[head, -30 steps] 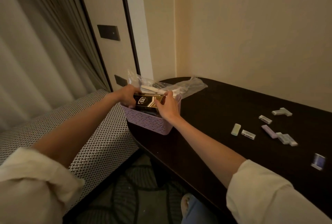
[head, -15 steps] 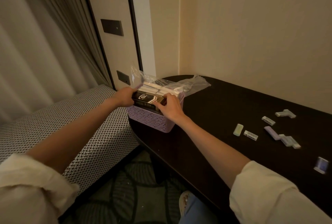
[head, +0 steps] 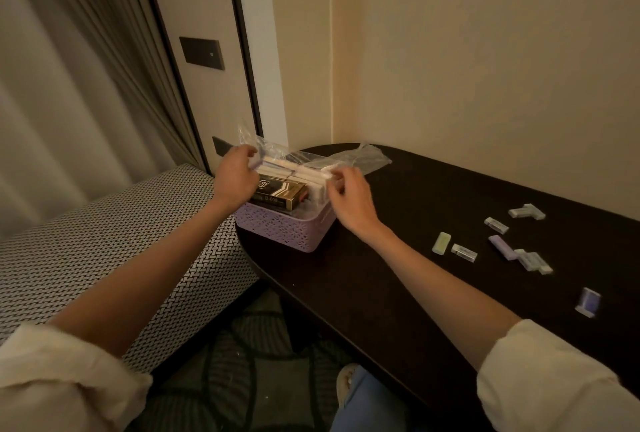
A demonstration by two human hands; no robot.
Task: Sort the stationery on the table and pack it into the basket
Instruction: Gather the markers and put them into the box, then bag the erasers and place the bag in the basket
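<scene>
A lilac lattice basket [head: 284, 227] stands at the left end of the dark table [head: 398, 258]. In it lies a black and gold box [head: 281, 194], with white packs in clear plastic [head: 294, 168] behind it. My left hand [head: 234, 177] pinches the left end of the wrapped packs. At their right end, my right hand [head: 350, 196] curls its fingers round them. Neither hand touches the box. Several small erasers lie loose to the right: a pale green one [head: 441, 243], a purple one [head: 502, 247], a pale cluster [head: 533, 261] and a blue one [head: 588, 305].
A crumpled clear plastic bag [head: 363, 157] lies on the table behind the basket, near the wall corner. A bench with a woven black and white pattern [head: 104, 244] runs along the left, below the curtain. My knee [head: 363, 400] is under the table's near edge.
Both hands let go of the black and gold box, which now lies in the basket. They moved up and apart to the ends of the wrapped white packs.
</scene>
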